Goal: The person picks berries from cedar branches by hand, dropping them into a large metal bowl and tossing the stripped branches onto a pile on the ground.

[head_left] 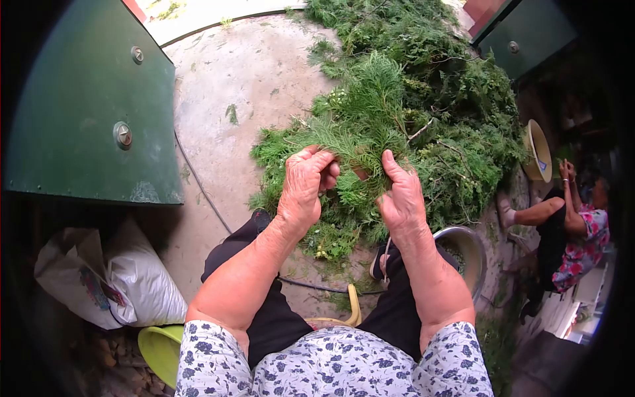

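My left hand (305,180) pinches a feathery green conifer sprig (340,142) between thumb and fingertips; my right hand (401,198) closes round its lower side, thumb up. The sprig lies between both hands, its fronds fanning out above them. Directly beyond: a big heap of cut green conifer branches (463,126) on the grey concrete floor (225,86). Near my right forearm, a round metal basin (473,255). Left, a dark green metal panel (86,126), white woven sack (142,278) below. Far right, a seated person in a floral top (585,245).
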Available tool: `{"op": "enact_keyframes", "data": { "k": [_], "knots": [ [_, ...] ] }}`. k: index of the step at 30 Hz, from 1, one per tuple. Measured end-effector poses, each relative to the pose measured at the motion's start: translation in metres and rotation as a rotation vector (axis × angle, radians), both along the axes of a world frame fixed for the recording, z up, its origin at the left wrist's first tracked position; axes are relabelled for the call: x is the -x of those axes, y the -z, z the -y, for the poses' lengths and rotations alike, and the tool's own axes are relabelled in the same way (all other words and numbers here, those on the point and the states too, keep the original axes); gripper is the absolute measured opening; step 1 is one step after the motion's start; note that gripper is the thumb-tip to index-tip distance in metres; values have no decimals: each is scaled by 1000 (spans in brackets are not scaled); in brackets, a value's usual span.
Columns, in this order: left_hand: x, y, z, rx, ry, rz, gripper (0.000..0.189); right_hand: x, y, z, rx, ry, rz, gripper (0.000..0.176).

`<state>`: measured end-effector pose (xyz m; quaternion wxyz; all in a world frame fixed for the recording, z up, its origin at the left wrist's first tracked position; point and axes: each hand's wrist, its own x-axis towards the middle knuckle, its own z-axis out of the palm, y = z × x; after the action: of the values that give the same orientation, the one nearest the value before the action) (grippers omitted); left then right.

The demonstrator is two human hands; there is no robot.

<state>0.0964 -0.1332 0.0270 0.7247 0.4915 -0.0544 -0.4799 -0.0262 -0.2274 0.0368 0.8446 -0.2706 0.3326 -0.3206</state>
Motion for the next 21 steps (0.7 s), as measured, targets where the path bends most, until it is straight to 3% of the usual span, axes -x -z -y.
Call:
{"op": "enact_keyframes", "data": {
  "k": [1,3,5,7,9,10,11,12,14,15,16,17,18,19,21],
  "knots": [
    [-4,-2,1,15,-1,9,11,2,2,0,67,20,-58,18],
    [-13,-7,0,-19,-211,-3,10,9,23,3,284,17,-220,15],
    [-25,-6,-3,0,-195,-22,9,24,42,4,568,-252,-498,18],
    [-34,-9,-6,-8,-252,-125,10,32,22,-13,616,-728,-821,21],
    [-41,-9,-8,11,-279,-155,11,56,76,-34,938,-1133,-920,30],
    [-44,-10,-9,9,-293,-161,10,46,43,-51,552,-1433,-1114,32],
    [-47,-11,-10,7,-309,-168,10,62,74,-60,702,-1624,-1067,32],
    [-50,-10,-11,9,-316,-177,10,64,75,-64,673,-1774,-1059,33],
    [-56,-12,-13,21,-338,-189,10,60,77,-34,732,-1643,-999,34],
    [-57,-12,-14,23,-358,-206,10,42,66,4,561,-1265,-992,29],
    [-57,-11,-15,10,-358,-213,10,17,35,51,345,-689,-757,26],
    [-58,-11,-15,16,-369,-190,10,-7,-10,100,357,-238,-414,35],
    [-59,-10,-17,11,-378,-167,10,-26,-59,132,521,-54,-41,52],
    [-59,-13,-18,-26,-384,-143,9,-32,-98,158,511,93,15,41],
    [-61,-12,-19,-47,-374,-91,8,-33,-126,194,540,173,179,37]
  ]
}}
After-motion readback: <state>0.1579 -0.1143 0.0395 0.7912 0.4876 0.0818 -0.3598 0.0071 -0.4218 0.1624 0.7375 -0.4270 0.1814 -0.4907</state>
